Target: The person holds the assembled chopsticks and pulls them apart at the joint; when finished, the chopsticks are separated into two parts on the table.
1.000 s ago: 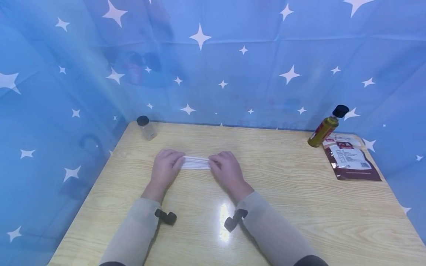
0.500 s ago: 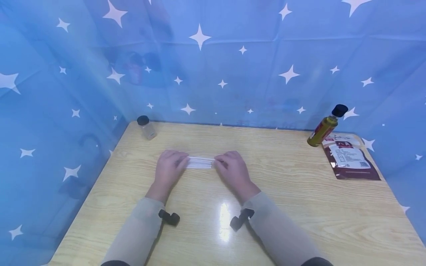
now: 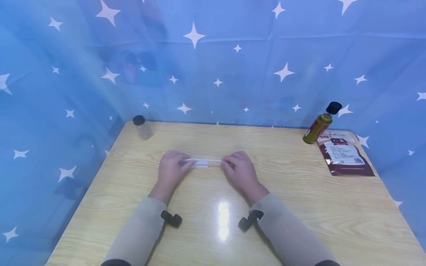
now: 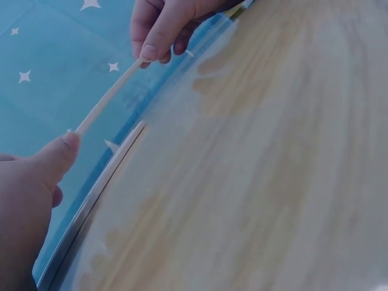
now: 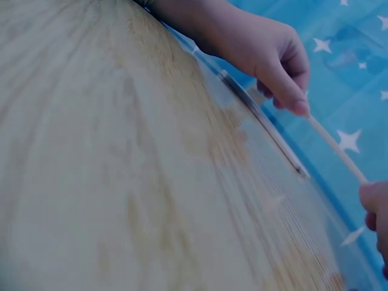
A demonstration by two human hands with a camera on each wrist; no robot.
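Observation:
A thin white stick (image 3: 208, 160) is stretched level between both hands, above the table. My left hand (image 3: 171, 170) pinches its left end between thumb and fingers, and my right hand (image 3: 241, 170) pinches the other end. Both wrist views show the same stick (image 4: 108, 99) (image 5: 336, 147) lifted clear of the wood. Beneath it, several more white sticks (image 3: 201, 164) lie side by side on the table, their left ends hidden behind the left hand. From the right wrist they appear as a narrow low row (image 5: 267, 124).
A clear jar with a black lid (image 3: 143, 128) stands at the back left of the wooden table (image 3: 283, 207). At the back right are a black-capped bottle of yellow-green liquid (image 3: 317, 128) and a maroon-and-white packet (image 3: 346, 157). A blue star-patterned curtain (image 3: 226, 99) encloses the back and sides.
Both hands were at the ends of the row of sticks; now one stick is raised off the others. The right hand has shifted rightward, the left hand slightly so.

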